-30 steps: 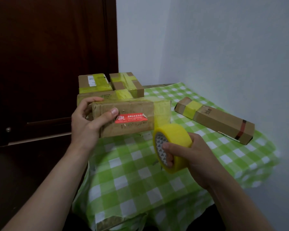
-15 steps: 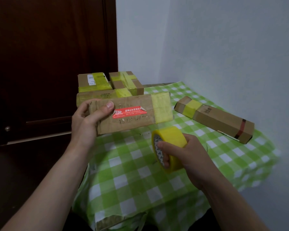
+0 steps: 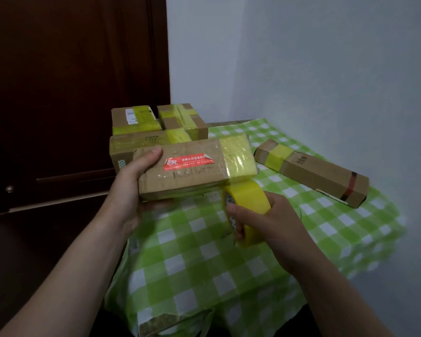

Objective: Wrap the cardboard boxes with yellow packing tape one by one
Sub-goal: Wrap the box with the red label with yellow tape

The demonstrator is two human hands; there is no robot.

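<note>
My left hand [image 3: 129, 190] grips the left end of a long cardboard box [image 3: 192, 173] with a red sticker, held in the air above the table. A band of yellow tape wraps the box's right end. My right hand [image 3: 267, 227] grips the yellow tape roll [image 3: 247, 205] just under that right end, thumb on the roll's side, and a stretch of tape runs from the roll up to the box.
A table with a green checked cloth [image 3: 204, 263] stands against a pale wall. Three taped boxes [image 3: 156, 122] are stacked at its back left. A long box with one yellow band [image 3: 311, 171] lies at the right. A dark wooden door [image 3: 71, 93] is on the left.
The held box has tipped its top face more toward me and come nearer. The tape roll moved up under the box's right end.
</note>
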